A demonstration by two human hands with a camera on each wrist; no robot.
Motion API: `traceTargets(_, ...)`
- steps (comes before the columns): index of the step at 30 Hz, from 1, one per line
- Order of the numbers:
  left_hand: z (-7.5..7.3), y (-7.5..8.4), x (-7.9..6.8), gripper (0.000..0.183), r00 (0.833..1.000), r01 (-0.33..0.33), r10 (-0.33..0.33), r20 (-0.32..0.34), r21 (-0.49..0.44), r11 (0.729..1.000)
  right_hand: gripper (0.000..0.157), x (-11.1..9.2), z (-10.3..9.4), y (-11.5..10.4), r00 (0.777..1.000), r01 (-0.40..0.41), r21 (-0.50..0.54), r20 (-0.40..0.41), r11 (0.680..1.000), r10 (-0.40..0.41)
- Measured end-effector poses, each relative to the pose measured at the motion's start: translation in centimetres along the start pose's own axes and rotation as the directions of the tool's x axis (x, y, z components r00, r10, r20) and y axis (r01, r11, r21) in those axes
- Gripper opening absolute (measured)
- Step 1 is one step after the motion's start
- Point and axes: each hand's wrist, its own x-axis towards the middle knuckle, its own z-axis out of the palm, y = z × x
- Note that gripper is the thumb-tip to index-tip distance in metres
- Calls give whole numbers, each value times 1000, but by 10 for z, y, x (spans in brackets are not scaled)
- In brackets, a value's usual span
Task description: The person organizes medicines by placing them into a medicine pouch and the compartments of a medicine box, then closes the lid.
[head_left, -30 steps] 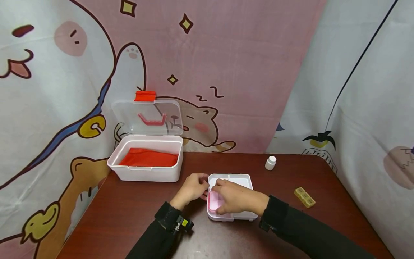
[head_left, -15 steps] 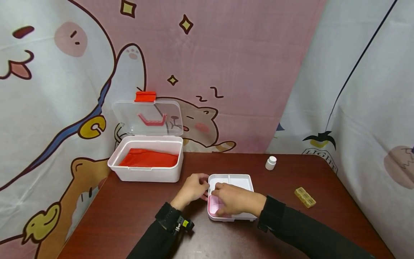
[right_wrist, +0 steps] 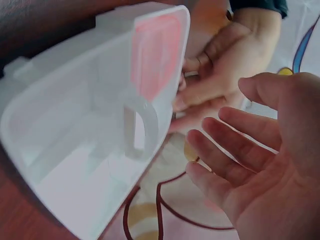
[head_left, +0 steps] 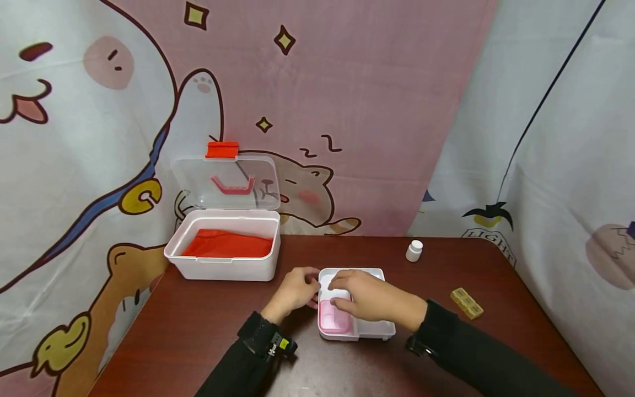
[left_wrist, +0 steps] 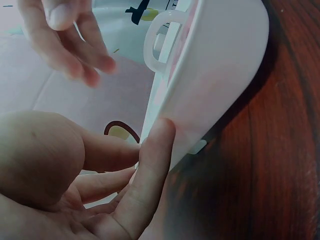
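Note:
A shallow white divided box (head_left: pixel 375 330) lies on the table in front of me. In its near-left corner sits a pink insert (head_left: pixel 333 322), which shows pink inside the box in the right wrist view too. My left hand (head_left: pixel 295 292) is at the box's left side, fingertips touching the outer wall near the rim in the left wrist view. Above the box hovers my right hand (head_left: pixel 374 296), fingers spread and holding nothing; the right wrist view shows its palm bare. A white loop (right_wrist: pixel 145 125) stands up from the box, and my right hand covers part of the compartments.
Back left stands a white bin (head_left: pixel 228 269) with its clear lid raised and a red cloth (head_left: pixel 228 243) inside. To the right are a small white bottle (head_left: pixel 414 251) and a yellow segmented block (head_left: pixel 467 303). A patterned curtain hangs behind the brown table (head_left: pixel 317 369).
My right hand has let go of the pink insert and lifted up and away from it, its fingers spreading. The left hand has stayed at the box's side.

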Motion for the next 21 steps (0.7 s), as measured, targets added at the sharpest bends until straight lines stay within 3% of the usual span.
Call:
traceTargets(6,-1,-1,-1,42,1000,12,-12,-6,7,1000,20,-18,-18,12,990,-99,62,-90,993,104)
traceTargets(14,-1,1,-1,43,1000,23,-23,-9,5,1000,16,-54,-39,35,958,-216,122,-165,969,234)
traceTargets(18,-1,1,-1,43,1000,20,-20,-8,10,1000,17,-77,-44,49,921,-312,137,-198,940,335)
traceTargets(21,1,0,-1,42,1000,15,-15,-7,8,1000,17,-96,-49,61,881,-401,169,-196,900,430)
